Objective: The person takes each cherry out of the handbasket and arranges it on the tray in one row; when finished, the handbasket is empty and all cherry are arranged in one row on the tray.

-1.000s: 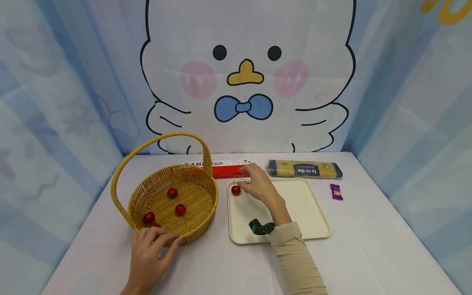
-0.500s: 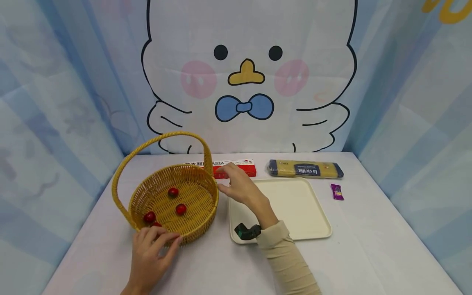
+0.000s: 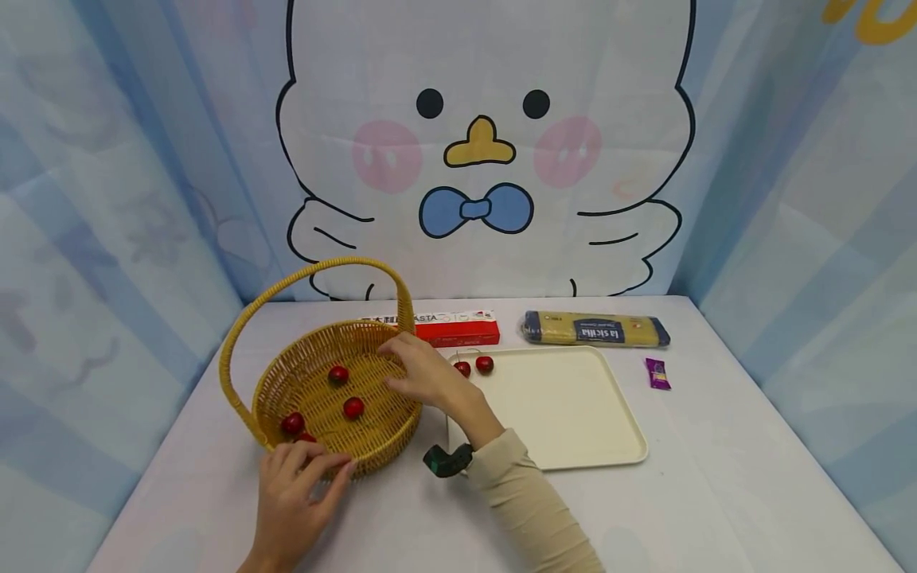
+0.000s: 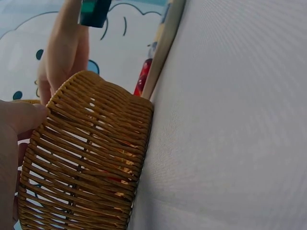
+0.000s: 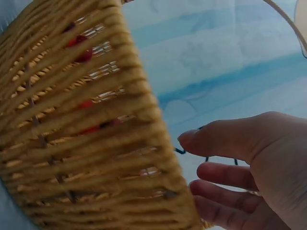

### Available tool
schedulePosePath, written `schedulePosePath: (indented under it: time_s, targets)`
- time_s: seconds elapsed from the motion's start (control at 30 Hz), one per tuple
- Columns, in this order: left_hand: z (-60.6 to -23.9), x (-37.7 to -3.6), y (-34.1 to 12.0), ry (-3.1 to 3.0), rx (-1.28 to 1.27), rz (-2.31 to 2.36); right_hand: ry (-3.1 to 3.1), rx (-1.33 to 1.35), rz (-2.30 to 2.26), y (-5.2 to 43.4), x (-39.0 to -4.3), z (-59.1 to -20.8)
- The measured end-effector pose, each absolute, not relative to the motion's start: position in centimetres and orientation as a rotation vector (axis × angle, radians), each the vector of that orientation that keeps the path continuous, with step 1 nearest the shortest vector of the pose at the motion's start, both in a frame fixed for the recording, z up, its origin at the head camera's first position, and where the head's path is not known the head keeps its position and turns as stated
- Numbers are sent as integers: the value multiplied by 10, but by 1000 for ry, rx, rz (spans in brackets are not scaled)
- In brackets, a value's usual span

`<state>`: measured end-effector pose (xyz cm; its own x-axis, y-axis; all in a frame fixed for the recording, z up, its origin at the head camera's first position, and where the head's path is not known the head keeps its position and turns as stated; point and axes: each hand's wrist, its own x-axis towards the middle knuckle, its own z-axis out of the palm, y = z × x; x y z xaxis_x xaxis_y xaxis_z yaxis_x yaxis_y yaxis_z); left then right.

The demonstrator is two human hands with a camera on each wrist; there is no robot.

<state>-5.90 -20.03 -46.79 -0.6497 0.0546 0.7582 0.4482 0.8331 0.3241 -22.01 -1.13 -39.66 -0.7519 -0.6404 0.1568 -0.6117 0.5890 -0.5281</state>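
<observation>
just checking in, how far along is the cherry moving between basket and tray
Two cherries already lie at the tray's far left corner. The right hand reaches empty over the basket rim while the left hand steadies its near wall. About four cherries in the basket are left.

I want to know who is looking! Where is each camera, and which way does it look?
Head: on the person's head, looking down at the basket, tray and both hands.
Left wrist: low beside the basket wall; a thumb shows.
Right wrist: looks past the right hand's fingers at the basket.
All three show the basket.
</observation>
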Motion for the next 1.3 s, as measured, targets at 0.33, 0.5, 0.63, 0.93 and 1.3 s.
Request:
schedulePosePath:
  time_s: [0.33, 0.5, 0.63, 0.93, 1.3]
  targets:
    - [-469, -59, -202, -2226, -373, -637, 2701, -1108, -692, -42, -218, -411]
    - [-472, -59, -202, -2223, -367, -633, 2676, -1099, -613, -52, -219, -415]
    - [-472, -59, -203, -2223, -367, -630, 2653, -1119, -561, -57, -220, -418]
    - [-473, -60, -203, -2235, -366, -644, 2584, -1197, -487, -67, -225, -426]
    - [-473, -60, -203, -2233, -366, -648, 2500, -1310, -378, -73, -227, -428]
